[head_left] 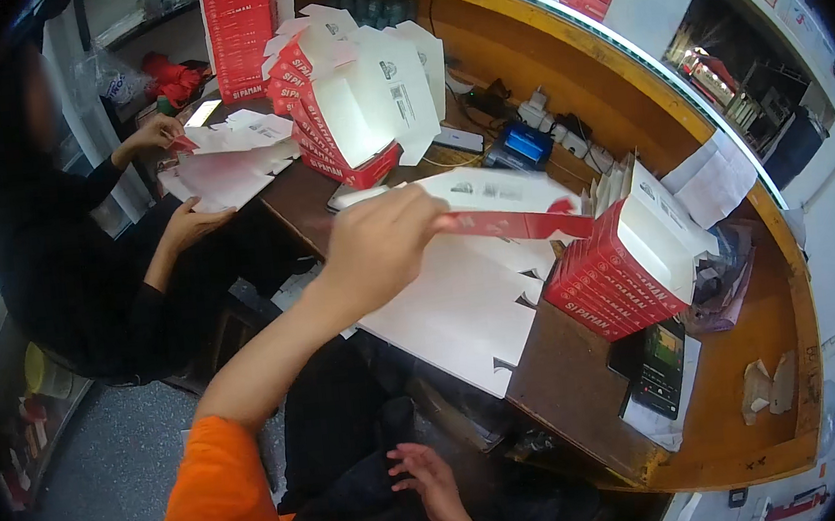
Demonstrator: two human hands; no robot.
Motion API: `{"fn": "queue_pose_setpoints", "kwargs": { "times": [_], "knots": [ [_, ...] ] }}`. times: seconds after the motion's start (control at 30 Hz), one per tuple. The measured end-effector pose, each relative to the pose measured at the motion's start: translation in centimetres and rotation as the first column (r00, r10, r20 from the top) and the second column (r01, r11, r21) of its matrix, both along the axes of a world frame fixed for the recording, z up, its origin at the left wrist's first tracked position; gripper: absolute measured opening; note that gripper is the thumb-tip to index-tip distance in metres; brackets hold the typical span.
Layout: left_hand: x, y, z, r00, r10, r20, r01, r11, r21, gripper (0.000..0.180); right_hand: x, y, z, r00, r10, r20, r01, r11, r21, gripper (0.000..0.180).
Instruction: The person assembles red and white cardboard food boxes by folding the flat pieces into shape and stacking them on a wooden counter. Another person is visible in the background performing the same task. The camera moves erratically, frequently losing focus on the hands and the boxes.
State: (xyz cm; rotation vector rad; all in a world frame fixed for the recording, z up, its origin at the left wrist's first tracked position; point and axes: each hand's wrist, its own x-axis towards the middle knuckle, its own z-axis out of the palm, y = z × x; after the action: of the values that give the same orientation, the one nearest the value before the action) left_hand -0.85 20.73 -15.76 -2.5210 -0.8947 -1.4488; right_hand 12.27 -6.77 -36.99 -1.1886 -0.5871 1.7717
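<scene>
My left hand (376,244) reaches out over the wooden desk and grips a half-folded white and red carton (502,202) by its near end. The carton hangs above a pile of flat white carton blanks (463,316). Just right of it, a stack of folded red and white cartons (629,265) leans on the desk. My right hand (423,476) rests low on my dark trousers, fingers apart and holding nothing.
A person in black sits at the left, hands (183,223) on flat cartons (228,173). A taller stack of folded cartons (347,106) stands behind. A dark phone (661,370) lies near the curved wooden counter (796,325). Power adapters (566,131) and a blue device (525,145) sit at the back.
</scene>
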Motion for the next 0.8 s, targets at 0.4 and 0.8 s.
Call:
{"fn": "queue_pose_setpoints", "kwargs": {
  "times": [0.4, 0.8],
  "knots": [
    [-5.4, -21.2, -12.3, 0.693, -0.710, -0.127, 0.101, 0.270, -0.958, 0.063, 1.8, -0.6, 1.3, 0.969, 0.063, 0.237, -0.109, 0.977, 0.184, 0.041],
    [-4.0, -18.5, -22.5, 0.686, 0.542, 0.486, 0.672, -0.215, -0.709, 0.025, 6.2, 4.4, -2.3, 0.892, 0.181, 0.413, -0.346, 0.862, 0.371, 0.037]
  ]
}}
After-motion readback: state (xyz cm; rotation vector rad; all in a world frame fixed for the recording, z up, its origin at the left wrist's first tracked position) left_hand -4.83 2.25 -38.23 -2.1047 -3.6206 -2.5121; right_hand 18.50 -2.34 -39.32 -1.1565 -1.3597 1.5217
